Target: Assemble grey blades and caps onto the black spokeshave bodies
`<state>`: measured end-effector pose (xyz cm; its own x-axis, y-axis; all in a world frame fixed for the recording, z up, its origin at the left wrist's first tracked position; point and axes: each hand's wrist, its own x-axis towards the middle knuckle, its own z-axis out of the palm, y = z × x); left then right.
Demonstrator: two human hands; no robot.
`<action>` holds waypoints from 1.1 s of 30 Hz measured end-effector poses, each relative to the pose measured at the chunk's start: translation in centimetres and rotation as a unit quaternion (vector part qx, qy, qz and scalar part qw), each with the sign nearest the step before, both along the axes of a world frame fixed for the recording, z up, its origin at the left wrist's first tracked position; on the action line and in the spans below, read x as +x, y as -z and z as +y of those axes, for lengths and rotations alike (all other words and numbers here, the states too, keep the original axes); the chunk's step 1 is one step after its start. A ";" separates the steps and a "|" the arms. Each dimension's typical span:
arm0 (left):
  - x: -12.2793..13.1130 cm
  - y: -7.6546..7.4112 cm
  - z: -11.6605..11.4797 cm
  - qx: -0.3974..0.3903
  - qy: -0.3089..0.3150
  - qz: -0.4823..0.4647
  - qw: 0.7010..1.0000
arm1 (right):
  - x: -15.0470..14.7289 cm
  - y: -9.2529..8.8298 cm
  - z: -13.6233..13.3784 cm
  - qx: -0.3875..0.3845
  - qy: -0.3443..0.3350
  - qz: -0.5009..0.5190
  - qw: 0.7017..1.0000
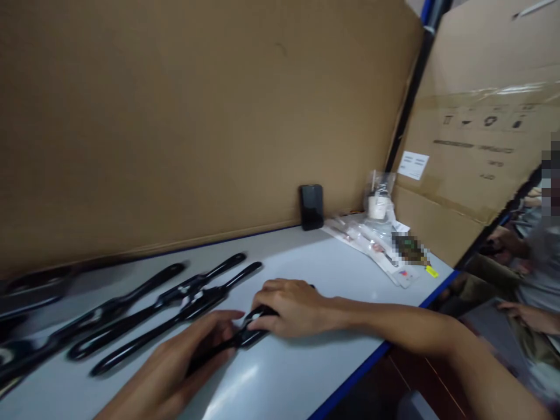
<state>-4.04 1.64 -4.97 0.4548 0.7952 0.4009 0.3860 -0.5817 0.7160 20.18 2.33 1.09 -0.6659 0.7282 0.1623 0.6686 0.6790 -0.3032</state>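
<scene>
A glossy black tool with long handles (242,337) lies slantwise between my hands, low over the white table (301,361). My left hand (196,350) is curled round its near handle, thumb on top. My right hand (286,306) grips the middle and far part from above, hiding most of that end. To the left, several similar black tools (175,318) lie side by side on the table, their handles pointing away to the right.
Cardboard (196,128) walls off the back and right. A black phone (311,207) leans at the back. Plastic packets (367,242) and a clear bag with white items (379,201) fill the far right corner. Another person's hand (531,318) shows beyond the right edge.
</scene>
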 end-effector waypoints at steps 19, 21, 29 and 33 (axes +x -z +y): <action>1.8 -4.4 -2.0 -0.052 -0.006 0.094 0.994 | -0.5 0.6 -1.1 0.048 0.046 0.080 0.995; 1.8 -4.2 -2.0 -0.050 -0.007 0.088 0.995 | -0.4 0.6 -1.1 0.058 0.007 0.083 0.995; 1.6 -4.1 -1.8 -0.041 -0.004 0.087 0.995 | 0.0 0.5 -1.1 0.050 0.018 0.094 0.994; 1.7 -4.2 -1.9 -0.045 -0.004 0.081 0.996 | -0.4 0.8 -1.1 0.035 -0.004 0.090 0.995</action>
<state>-2.35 -0.26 -0.82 0.5021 0.8283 0.2486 0.5049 -0.5141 0.6934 19.82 1.25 0.34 -0.6264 0.7060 0.3306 0.6025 0.7075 -0.3693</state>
